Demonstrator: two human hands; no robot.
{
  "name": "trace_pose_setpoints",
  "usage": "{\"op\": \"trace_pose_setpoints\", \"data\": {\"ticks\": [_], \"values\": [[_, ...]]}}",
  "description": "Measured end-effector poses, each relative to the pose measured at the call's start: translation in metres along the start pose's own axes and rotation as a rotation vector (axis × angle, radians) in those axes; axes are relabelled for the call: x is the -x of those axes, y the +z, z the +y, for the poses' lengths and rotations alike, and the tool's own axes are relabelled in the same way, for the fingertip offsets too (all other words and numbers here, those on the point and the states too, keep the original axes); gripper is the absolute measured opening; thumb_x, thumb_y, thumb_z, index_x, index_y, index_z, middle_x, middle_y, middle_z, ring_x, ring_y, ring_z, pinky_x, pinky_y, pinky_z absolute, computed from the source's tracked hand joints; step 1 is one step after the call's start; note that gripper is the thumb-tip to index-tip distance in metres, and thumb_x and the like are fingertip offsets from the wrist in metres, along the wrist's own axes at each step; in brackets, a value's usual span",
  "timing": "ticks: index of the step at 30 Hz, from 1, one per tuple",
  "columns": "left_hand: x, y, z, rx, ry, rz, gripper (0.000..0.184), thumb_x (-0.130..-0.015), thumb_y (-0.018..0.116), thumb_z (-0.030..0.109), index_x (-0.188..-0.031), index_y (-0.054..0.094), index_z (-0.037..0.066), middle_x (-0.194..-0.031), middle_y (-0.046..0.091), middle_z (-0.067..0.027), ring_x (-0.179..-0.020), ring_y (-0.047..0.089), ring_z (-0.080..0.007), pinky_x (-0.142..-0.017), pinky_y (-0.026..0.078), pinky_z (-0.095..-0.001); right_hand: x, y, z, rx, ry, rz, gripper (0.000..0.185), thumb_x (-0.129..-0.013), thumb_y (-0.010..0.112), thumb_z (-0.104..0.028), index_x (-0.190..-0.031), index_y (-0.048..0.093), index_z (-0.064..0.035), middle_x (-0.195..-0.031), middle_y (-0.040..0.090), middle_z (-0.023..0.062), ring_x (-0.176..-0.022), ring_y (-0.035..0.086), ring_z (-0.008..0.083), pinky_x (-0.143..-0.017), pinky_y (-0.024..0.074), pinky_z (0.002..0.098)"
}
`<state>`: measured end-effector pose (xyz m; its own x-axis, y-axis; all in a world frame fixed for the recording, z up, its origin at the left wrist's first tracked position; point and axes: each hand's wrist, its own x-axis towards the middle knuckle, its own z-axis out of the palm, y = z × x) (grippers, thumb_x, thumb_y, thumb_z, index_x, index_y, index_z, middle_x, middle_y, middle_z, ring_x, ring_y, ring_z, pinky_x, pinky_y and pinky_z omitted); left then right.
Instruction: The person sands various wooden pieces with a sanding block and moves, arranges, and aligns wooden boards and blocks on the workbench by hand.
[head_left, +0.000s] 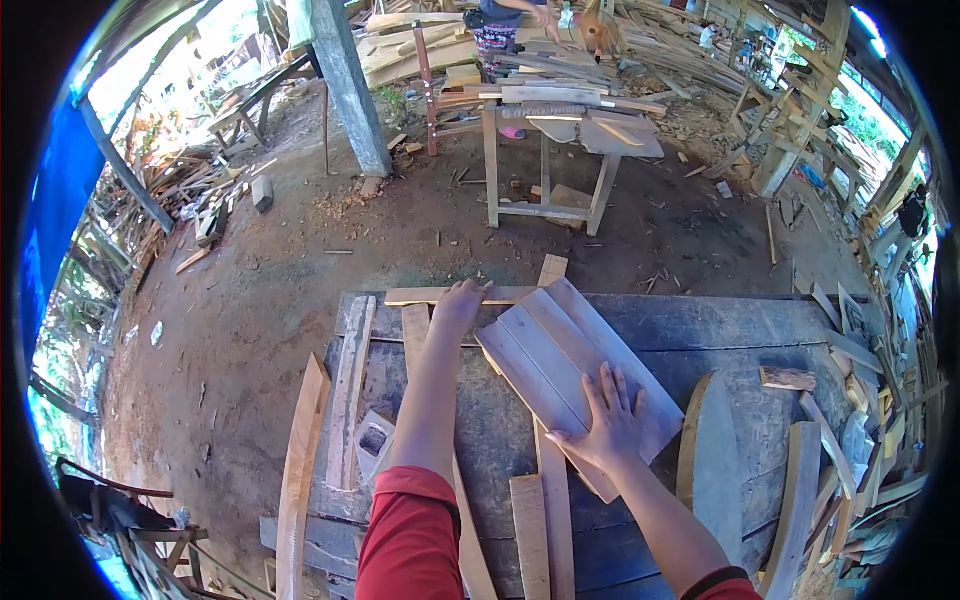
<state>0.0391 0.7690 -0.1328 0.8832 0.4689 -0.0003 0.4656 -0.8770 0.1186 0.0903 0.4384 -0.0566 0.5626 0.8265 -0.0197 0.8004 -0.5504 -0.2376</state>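
Panel: the slatted wooden panel (558, 358) lay aslant on the dark plank workbench (740, 318), right of centre, one corner near the far edge. Its narrow boards sat side by side, with thin seams between them.
Right hand: the right hand (604, 428) rested flat on the panel's near part, fingers spread wide and closed around nothing – a pose that probably steadied the piece by pressure from above.
Left hand: the left hand (461, 303) reached out to a thin wooden strip (515, 296) along the far edge, fingers bent over it. How tightly they closed could not be told, since the back of the hand hid the contact.
Under the panel: a long pale board (554, 500) ran beneath it towards the person – apparently propping it, so the panel seemed not to lie quite flush.
Left of the panel: a weathered strip (350, 400), an orange-brown board (302, 480) and a small block with a dark hollow (375, 438) lay apart, perhaps leaving the middle free for work.
Right of the panel: a round-ended board (712, 460) lay just beside it; a short wood offcut (787, 378) sat farther off.
Beyond: a wooden stand (545, 211) bore stacked planks, likely to keep them off the dirt floor, with another person behind it.
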Motion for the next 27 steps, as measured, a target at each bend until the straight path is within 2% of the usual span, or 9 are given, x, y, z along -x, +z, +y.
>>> {"op": "trace_pose_setpoints", "data": {"ticks": [8, 10, 12, 18, 19, 20, 22, 23, 27], "values": [[0.005, 0.004, -0.003, -0.021, 0.026, 0.032, 0.048, -0.083, 0.046, 0.010, -0.129, 0.042, 0.024, -0.105, 0.053, -0.0074, -0.106, 0.049, -0.0259, -0.089, 0.042, -0.0378, 0.004, -0.003, 0.001, 0.001, -0.012, -0.021, 0.102, -0.057, 0.063, -0.067, -0.135, 0.031, -0.0092, -0.144, 0.017, 0.0145, -0.135, 0.008, 0.0268, -0.107, 0.0000, 0.0505], [0.007, 0.005, 0.001, -0.014, -0.011, 0.016, 0.047, -0.083, 0.046, 0.010, -0.128, 0.043, 0.023, -0.104, 0.053, -0.0076, -0.105, 0.049, -0.0258, -0.089, 0.042, -0.0374, 0.005, -0.001, 0.003, 0.020, -0.005, -0.040, 0.101, -0.060, 0.058, -0.071, -0.136, 0.029, -0.0116, -0.146, 0.014, 0.0121, -0.136, 0.006, 0.0250, -0.106, -0.0003, 0.0535], [0.010, 0.010, 0.002, -0.062, 0.010, 0.139, 0.043, -0.078, 0.053, 0.010, -0.120, 0.051, 0.018, -0.097, 0.054, -0.0084, -0.098, 0.053, -0.0274, -0.083, 0.046, -0.0347, 0.005, 0.001, 0.003, 0.027, -0.009, -0.048, 0.101, -0.060, 0.058, -0.071, -0.136, 0.029, -0.0119, -0.146, 0.014, 0.0117, -0.136, 0.006, 0.0250, -0.106, -0.0003, 0.0534], [0.033, 0.027, -0.007, 0.004, 0.006, 0.226, 0.044, -0.080, 0.052, 0.011, -0.124, 0.048, 0.016, -0.100, 0.054, -0.0094, -0.100, 0.053, -0.0282, -0.085, 0.045, -0.0341, 0.006, 0.002, 0.005, 0.052, -0.021, -0.068, 0.100, -0.060, 0.058, -0.070, -0.137, 0.028, -0.0128, -0.146, 0.014, 0.0106, -0.136, 0.007, 0.0245, -0.107, 0.0001, 0.0523], [0.044, -0.012, 0.013, 0.276, -0.243, 0.067, 0.047, -0.079, 0.052, 0.007, -0.124, 0.047, 0.015, -0.105, 0.054, -0.0096, -0.102, 0.051, -0.0280, -0.088, 0.043, -0.0335, 0.007, 0.001, 0.005, 0.059, -0.025, -0.073, 0.100, -0.060, 0.058, -0.070, -0.137, 0.028, -0.0130, -0.146, 0.013, 0.0103, -0.136, 0.007, 0.0240, -0.107, 0.0003, 0.0520], [0.044, -0.004, 0.009, 0.273, -0.254, 0.068, 0.047, -0.079, 0.052, 0.007, -0.124, 0.047, 0.015, -0.105, 0.054, -0.0096, -0.102, 0.051, -0.0280, -0.088, 0.043, -0.0335, 0.008, 0.001, 0.003, 0.056, -0.035, -0.076, 0.100, -0.060, 0.058, -0.070, -0.137, 0.028, -0.0130, -0.146, 0.013, 0.0103, -0.136, 0.007, 0.0240, -0.107, 0.0003, 0.0520], [0.041, 0.014, -0.002, 0.011, -0.057, 0.143, 0.051, -0.076, 0.052, 0.003, -0.125, 0.047, 0.014, -0.109, 0.053, -0.0093, -0.105, 0.050, -0.0278, -0.090, 0.042, -0.0332, 0.008, -0.002, 0.001, 0.063, -0.003, -0.092, 0.099, -0.061, 0.058, -0.069, -0.137, 0.027, -0.0132, -0.146, 0.014, 0.0098, -0.136, 0.007, 0.0233, -0.107, 0.0016, 0.0518], [0.042, 0.019, 0.000, 0.016, -0.085, 0.158, 0.055, -0.073, 0.052, -0.001, -0.125, 0.046, 0.015, -0.109, 0.053, -0.0090, -0.106, 0.049, -0.0274, -0.092, 0.041, -0.0335, 0.008, -0.003, 0.001, 0.062, -0.010, -0.094, 0.099, -0.061, 0.058, -0.069, -0.137, 0.027, -0.0132, -0.146, 0.014, 0.0098, -0.136, 0.007, 0.0233, -0.107, 0.0016, 0.0518], [0.050, 0.015, 0.005, 0.036, -0.085, 0.171, 0.054, -0.074, 0.051, 0.002, -0.125, 0.046, 0.014, -0.107, 0.053, -0.0086, -0.105, 0.049, -0.0270, -0.091, 0.041, -0.0361, 0.008, -0.002, -0.001, 0.056, 0.001, -0.068, 0.097, -0.061, 0.062, -0.065, -0.136, 0.030, -0.0129, -0.146, 0.016, 0.0100, -0.136, 0.008, 0.0238, -0.107, 0.0039, 0.0526]]}}
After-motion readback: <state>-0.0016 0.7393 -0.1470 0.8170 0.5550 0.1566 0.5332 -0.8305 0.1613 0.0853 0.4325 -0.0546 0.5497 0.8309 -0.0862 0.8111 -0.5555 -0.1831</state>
